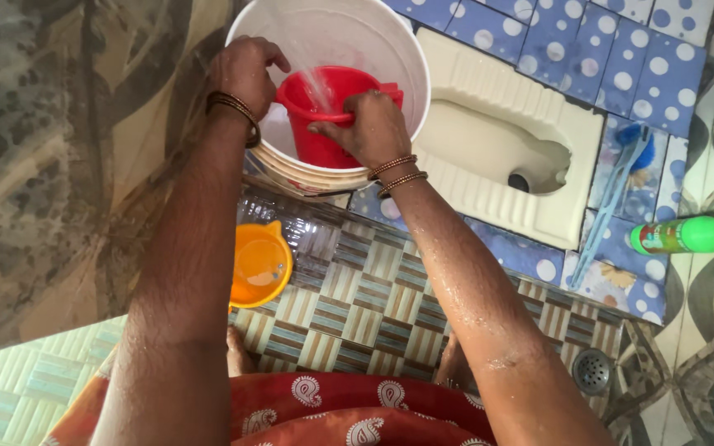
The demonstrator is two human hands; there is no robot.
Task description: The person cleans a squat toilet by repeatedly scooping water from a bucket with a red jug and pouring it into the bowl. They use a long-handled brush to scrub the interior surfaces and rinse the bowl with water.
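Note:
A white bucket (pixel 390 41) stands on the tiled floor below me. My left hand (pixel 245 70) rests on its left rim, fingers curled over the edge. My right hand (pixel 369 124) grips the rim of a red mug (pixel 324 144) held inside the bucket. A thin stream of water falls into the red mug. Both wrists wear thin bangles, and my right forearm is wet.
An orange funnel (pixel 258 264) sits on a clear plastic bottle (pixel 307 227) lying by the bucket. A cream squat toilet pan (pixel 497 149) lies to the right, with a blue brush (pixel 621 173), a green bottle (pixel 692 234) and a floor drain (pixel 592 370). A patterned wall is at left.

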